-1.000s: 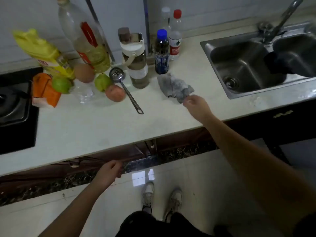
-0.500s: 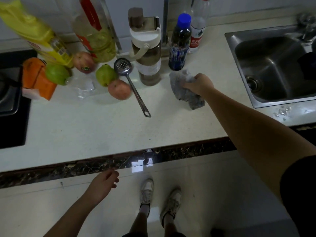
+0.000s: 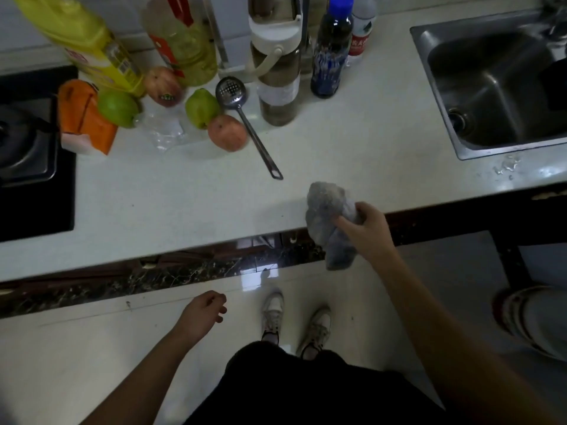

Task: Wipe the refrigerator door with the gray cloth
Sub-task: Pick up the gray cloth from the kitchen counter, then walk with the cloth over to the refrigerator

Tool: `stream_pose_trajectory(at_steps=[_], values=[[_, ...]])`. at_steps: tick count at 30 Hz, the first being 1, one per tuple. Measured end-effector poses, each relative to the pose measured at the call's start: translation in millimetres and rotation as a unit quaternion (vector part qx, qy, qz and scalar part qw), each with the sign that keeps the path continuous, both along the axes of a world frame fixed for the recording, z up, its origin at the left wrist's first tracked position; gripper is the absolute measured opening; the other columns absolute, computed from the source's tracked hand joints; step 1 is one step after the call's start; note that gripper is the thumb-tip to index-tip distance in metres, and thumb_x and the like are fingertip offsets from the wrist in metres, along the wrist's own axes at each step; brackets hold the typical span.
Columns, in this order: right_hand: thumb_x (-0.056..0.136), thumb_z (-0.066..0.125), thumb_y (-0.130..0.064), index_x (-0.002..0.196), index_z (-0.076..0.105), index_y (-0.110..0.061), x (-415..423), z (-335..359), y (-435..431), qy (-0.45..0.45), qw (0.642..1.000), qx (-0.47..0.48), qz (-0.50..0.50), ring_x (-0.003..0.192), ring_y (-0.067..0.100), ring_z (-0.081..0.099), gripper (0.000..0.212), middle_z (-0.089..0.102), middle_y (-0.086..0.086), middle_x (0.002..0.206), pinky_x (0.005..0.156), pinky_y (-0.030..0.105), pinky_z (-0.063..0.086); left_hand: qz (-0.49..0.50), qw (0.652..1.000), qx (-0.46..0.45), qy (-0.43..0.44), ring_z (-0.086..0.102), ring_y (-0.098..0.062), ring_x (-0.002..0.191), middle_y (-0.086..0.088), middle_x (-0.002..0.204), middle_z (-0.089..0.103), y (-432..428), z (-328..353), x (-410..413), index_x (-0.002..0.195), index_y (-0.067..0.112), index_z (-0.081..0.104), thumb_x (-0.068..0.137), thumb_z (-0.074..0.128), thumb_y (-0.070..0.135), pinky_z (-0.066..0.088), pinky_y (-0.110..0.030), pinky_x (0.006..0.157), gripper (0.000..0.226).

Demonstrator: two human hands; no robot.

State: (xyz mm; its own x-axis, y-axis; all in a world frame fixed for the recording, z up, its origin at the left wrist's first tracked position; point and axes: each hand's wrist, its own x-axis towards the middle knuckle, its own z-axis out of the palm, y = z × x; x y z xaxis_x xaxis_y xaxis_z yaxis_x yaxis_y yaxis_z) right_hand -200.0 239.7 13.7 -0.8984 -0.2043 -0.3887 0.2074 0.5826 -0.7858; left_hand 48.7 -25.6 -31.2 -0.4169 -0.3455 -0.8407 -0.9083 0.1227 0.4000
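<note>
Presently, the right hand [image 3: 366, 230] is gripping the crumpled gray cloth [image 3: 329, 219], fingers closed around its middle, and is holding it in the air over the front edge of the pale, smooth stone tabletop [image 3: 184, 204]. One bunched end is standing above the hand; the other is hanging limp below it, which points to a soft, thin fabric. The left hand [image 3: 202, 311] is hanging empty near the floor, fingers loosely curled, gripping nothing.

Judged from this, the pickup step is complete and the carrying step is in hand. No refrigerator door is showing in this view, so no wiping is under way. The next move is calling for a turn toward the refrigerator and a flatter spread of the cloth against the palm, since a wad is presenting little wiping face.

Further back on the tabletop, a slotted steel ladle with a long thin handle [image 3: 245, 118] is lying just beside a round reddish apple [image 3: 227, 132]. A stainless steel sink basin [image 3: 491, 87] is sitting at the right, with water drops on the tabletop near its corner.
</note>
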Motion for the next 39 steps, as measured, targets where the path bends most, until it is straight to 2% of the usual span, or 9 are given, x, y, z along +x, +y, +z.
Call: stream_pose_trajectory(at_steps=[5, 8, 14, 20, 22, 27, 31, 35, 39], values=[[0.089, 0.078, -0.023, 0.092, 0.065, -0.025, 93.3, -15.4, 40.5, -0.058, 0.998, -0.017, 0.034, 0.073, -0.005, 0.063, 0.013, 0.067, -0.008, 0.081, 0.067, 0.019, 0.048, 0.042, 0.999, 0.013, -0.016, 0.064, -0.025, 0.077, -0.014, 0.098, 0.072, 9.7, 5.4, 42.3, 0.1, 0.008, 0.067, 0.102, 0.046, 0.021, 0.04, -0.03, 0.066, 0.025], [0.089, 0.077, -0.02, 0.093, 0.065, -0.019, 116.3, -20.9, 49.2, -0.062, 0.996, 0.001, 0.069, 0.069, -0.007, 0.06, 0.013, 0.066, -0.005, 0.08, 0.065, 0.023, 0.046, 0.069, 0.997, 0.006, -0.015, 0.065, -0.023, 0.077, -0.013, 0.099, 0.073, 22.1, 9.3, 80.3, 0.1, 0.01, 0.067, 0.102, 0.046, 0.024, 0.042, -0.029, 0.066, 0.025], [0.091, 0.076, -0.021, 0.101, 0.063, -0.019, 147.3, -28.7, 20.0, -0.09, 0.976, 0.026, 0.194, 0.085, 0.014, 0.061, 0.017, 0.064, -0.006, 0.088, 0.073, 0.029, 0.046, 0.194, 0.981, -0.02, -0.001, 0.064, -0.019, 0.077, -0.013, 0.1, 0.072, 54.3, 16.7, 176.3, 0.106, 0.005, 0.066, 0.101, 0.048, 0.024, 0.043, -0.021, 0.06, 0.027], [0.089, 0.076, -0.022, 0.096, 0.064, -0.011, 209.8, -16.6, -59.6, -0.076, 0.935, 0.044, 0.343, 0.084, 0.014, 0.062, 0.018, 0.066, 0.001, 0.09, 0.074, 0.032, 0.049, 0.386, 0.922, -0.032, 0.002, 0.06, -0.025, 0.066, -0.019, 0.087, 0.067, 90.6, 4.5, 310.4, 0.088, 0.006, 0.064, 0.101, 0.049, 0.017, 0.049, -0.024, 0.055, 0.023], [0.087, 0.078, -0.022, 0.095, 0.064, -0.007, 234.0, -12.5, -91.0, -0.07, 0.913, 0.045, 0.399, 0.082, 0.017, 0.062, 0.022, 0.068, 0.007, 0.09, 0.071, 0.031, 0.048, 0.444, 0.895, -0.033, -0.01, 0.057, -0.022, 0.06, -0.015, 0.079, 0.065, 104.0, 1.0, 350.3, 0.087, 0.007, 0.062, 0.102, 0.047, 0.016, 0.042, -0.021, 0.045, 0.023], [0.084, 0.081, -0.027, 0.092, 0.064, -0.008, 295.5, -8.4, -165.7, -0.072, 0.864, 0.054, 0.495, 0.085, 0.018, 0.065, 0.026, 0.069, 0.011, 0.09, 0.072, 0.031, 0.05, 0.532, 0.846, 0.002, -0.037, 0.056, -0.02, 0.054, -0.01, 0.073, 0.062, 122.6, -21.2, 432.0, 0.088, 0.007, 0.062, 0.103, 0.046, 0.02, 0.032, -0.02, 0.048, 0.025], [0.082, 0.082, -0.022, 0.086, 0.066, -0.011, 338.5, -7.3, -218.3, -0.058, 0.852, 0.057, 0.517, 0.082, 0.023, 0.068, 0.02, 0.071, 0.007, 0.083, 0.074, 0.037, 0.055, 0.557, 0.83, 0.014, -0.043, 0.055, -0.017, 0.05, -0.007, 0.069, 0.062, 100.2, -29.6, 471.5, 0.086, 0.008, 0.061, 0.103, 0.046, 0.019, 0.03, -0.019, 0.046, 0.025], [0.082, 0.082, -0.019, 0.086, 0.068, -0.012, 367.4, 0.9, -270.8, -0.069, 0.856, 0.046, 0.51, 0.089, 0.028, 0.071, 0.016, 0.074, 0.007, 0.085, 0.081, 0.046, 0.06, 0.584, 0.811, -0.019, 0.009, 0.057, -0.013, 0.045, -0.011, 0.07, 0.064, 37.0, -15.6, 484.8, 0.081, 0.007, 0.063, 0.102, 0.049, 0.017, 0.036, -0.017, 0.038, 0.027], [0.082, 0.083, -0.024, 0.086, 0.068, -0.016, 388.3, 4.7, -333.5, -0.067, 0.838, 0.055, 0.539, 0.088, 0.024, 0.072, 0.017, 0.074, 0.004, 0.085, 0.08, 0.044, 0.06, 0.61, 0.789, -0.033, 0.062, 0.054, -0.021, 0.059, -0.012, 0.076, 0.061, -34.9, -0.1, 493.4, 0.087, 0.005, 0.061, 0.103, 0.048, 0.013, 0.04, -0.012, 0.039, 0.021]])
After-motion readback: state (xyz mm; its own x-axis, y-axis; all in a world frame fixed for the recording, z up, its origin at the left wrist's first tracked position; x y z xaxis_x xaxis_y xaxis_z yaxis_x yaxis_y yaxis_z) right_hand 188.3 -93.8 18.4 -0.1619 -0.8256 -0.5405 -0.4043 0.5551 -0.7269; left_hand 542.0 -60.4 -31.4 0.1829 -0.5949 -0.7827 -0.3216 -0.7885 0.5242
